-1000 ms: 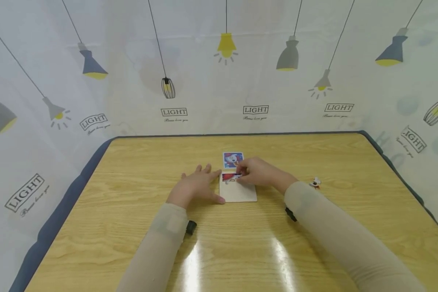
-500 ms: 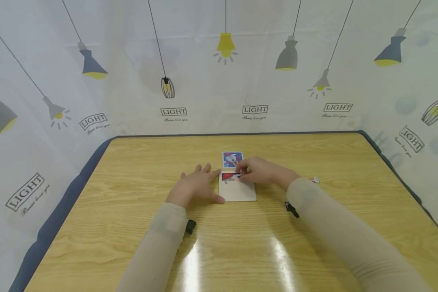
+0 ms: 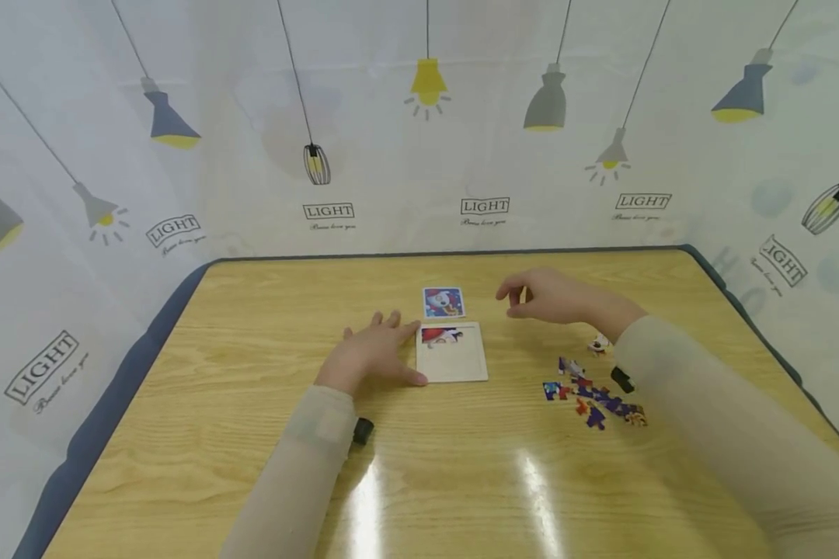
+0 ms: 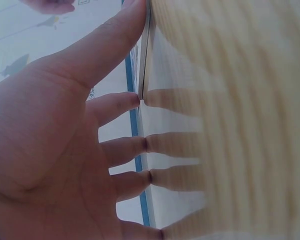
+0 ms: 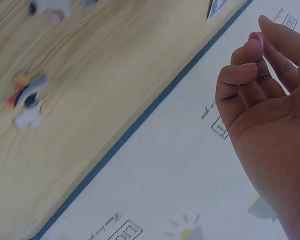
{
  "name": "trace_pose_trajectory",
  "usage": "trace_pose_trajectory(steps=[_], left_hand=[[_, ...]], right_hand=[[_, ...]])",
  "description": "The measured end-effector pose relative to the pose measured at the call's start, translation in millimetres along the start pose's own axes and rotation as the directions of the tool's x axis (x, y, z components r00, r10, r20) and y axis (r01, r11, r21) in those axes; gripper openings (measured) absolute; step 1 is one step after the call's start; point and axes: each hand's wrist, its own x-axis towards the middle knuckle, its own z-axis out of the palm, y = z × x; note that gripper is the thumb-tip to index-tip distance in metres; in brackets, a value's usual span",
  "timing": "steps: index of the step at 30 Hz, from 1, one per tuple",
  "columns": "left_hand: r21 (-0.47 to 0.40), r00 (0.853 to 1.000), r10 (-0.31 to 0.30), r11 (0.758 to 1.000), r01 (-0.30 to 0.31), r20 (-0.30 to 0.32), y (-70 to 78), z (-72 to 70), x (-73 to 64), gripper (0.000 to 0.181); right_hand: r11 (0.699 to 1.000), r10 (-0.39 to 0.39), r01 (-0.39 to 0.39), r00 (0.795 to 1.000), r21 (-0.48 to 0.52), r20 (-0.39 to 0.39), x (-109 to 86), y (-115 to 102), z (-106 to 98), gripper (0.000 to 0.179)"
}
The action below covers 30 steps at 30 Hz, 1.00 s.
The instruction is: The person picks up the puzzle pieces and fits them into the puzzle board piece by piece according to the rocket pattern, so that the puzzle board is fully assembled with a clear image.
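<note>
A pale square puzzle tray [image 3: 451,362] lies on the wooden table, with a few joined pieces [image 3: 442,335] in its upper left part. My left hand [image 3: 376,355] rests at the tray's left side, fingers spread straight, thumb and index finger touching its edge. Up and to the right of the tray, my right hand [image 3: 551,296] hovers over the table with loosely bent fingers; the right wrist view shows nothing held in it. Several loose jigsaw pieces [image 3: 587,394] lie in a pile right of the tray. One white piece [image 3: 598,343] sits apart, near the right wrist.
Just beyond the tray lies a small picture card [image 3: 443,303] with a blue, red and white cartoon print. A dark band [image 3: 363,255] lines the table's far edge, and behind it hangs a white cloth [image 3: 391,155] printed with lamps.
My right hand has left the tray and moved up and to the right, its fingers loosening. The pile of pieces now shows from behind the right sleeve. My left hand stays in place.
</note>
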Motion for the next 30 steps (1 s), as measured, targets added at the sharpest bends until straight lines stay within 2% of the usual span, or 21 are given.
trace_pose_trajectory(steps=[5,10,20,30], left_hand=[[0.002,1.0,-0.004,1.0,0.004,0.003,0.7,-2.2,-1.7,0.105],[0.001,1.0,-0.003,1.0,0.003,0.005,1.7,-2.8,-2.2,0.106],[-0.004,1.0,0.0,1.0,0.0,0.008,-1.0,-2.0,-0.3,0.106],[-0.01,1.0,-0.001,1.0,0.002,0.016,-1.8,-1.1,2.3,0.106]], right_hand=[[1.0,-0.006,0.007,0.999,0.021,-0.035,-22.7,15.4,-10.0,0.027],[0.998,0.037,-0.035,0.998,0.053,-0.042,-46.2,34.0,-9.7,0.031],[0.99,0.099,-0.096,0.995,0.106,-0.016,-82.0,69.5,13.9,0.034],[0.992,0.099,-0.096,0.994,0.08,-0.036,-104.1,81.5,28.7,0.033]])
